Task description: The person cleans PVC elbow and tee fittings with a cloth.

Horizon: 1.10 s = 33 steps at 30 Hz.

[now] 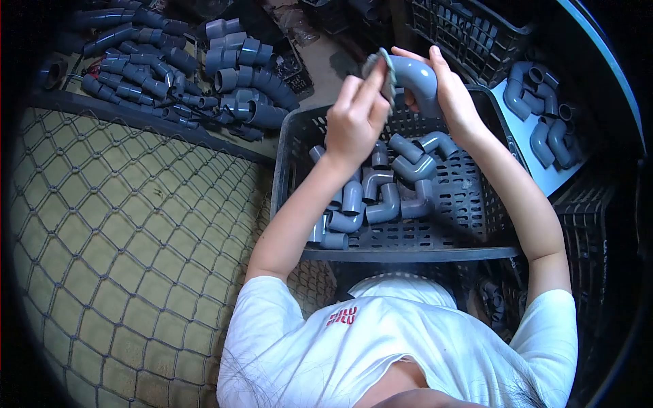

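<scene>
A glossy grey curved pipe fitting [420,80] was held up over the far side of a slotted black crate [422,256], ahead of a person in a white T-shirt [401,326]. Its right side was cupped by the right-hand grip [452,98], closed to the width of the pipe, with some fingers hidden behind the bend. A greenish cloth or pad [390,76] was pinched in the left-hand grip [358,112] and was set against the fitting's left end; how firmly it was pressed could not be told. By its look, the fitting was judged to be hard plastic, light, stiff and not easily broken, but slippery along its shiny curve. A firm hold was thought best taken around the outside of the bend, with the end being left uncovered for the pad. Smaller elbow fittings [384,205] were scattered in the crate below, and more curved fittings [539,144] were laid on a white board [542,183] at the right.
</scene>
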Motion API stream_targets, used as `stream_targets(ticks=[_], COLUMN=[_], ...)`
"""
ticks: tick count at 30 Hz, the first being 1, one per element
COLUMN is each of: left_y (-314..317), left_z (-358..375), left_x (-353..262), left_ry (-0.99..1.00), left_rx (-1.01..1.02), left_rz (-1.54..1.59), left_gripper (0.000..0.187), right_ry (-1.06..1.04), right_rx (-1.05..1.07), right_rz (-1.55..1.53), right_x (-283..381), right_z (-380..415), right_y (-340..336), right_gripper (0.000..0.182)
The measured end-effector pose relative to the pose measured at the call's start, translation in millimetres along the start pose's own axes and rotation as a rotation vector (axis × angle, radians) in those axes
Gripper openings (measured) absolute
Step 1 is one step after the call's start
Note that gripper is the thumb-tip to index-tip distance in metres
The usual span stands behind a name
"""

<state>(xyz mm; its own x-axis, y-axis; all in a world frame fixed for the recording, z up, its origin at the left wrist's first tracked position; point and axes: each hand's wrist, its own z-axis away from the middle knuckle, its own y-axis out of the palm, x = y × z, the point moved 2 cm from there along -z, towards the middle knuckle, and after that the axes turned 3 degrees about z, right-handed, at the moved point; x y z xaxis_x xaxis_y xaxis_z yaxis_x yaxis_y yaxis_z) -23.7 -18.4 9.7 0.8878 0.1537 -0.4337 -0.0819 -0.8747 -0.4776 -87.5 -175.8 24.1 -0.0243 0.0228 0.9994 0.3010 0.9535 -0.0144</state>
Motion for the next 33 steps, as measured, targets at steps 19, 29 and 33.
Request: stream_targets(ticks=[19,29,33], left_y=[-3,-2,1], left_z=[2,8,7], left_x=[12,-1,1], left_ry=[0.131,0.294,0.057], left_rx=[0.067,0.093,-0.026], left_rz=[0.168,0.031,0.055], left_gripper=[0.038,0.035,0.038], right_ry=[-0.654,-0.54,-0.489], right_rx=[-0.219,-0.184,-0.145], right_rz=[0.776,0.511,0.641], right_x=[13,6,9], right_z=[8,4,6], right_y=[-6,-4,-4], right_gripper=[0.045,0.048,0.05])
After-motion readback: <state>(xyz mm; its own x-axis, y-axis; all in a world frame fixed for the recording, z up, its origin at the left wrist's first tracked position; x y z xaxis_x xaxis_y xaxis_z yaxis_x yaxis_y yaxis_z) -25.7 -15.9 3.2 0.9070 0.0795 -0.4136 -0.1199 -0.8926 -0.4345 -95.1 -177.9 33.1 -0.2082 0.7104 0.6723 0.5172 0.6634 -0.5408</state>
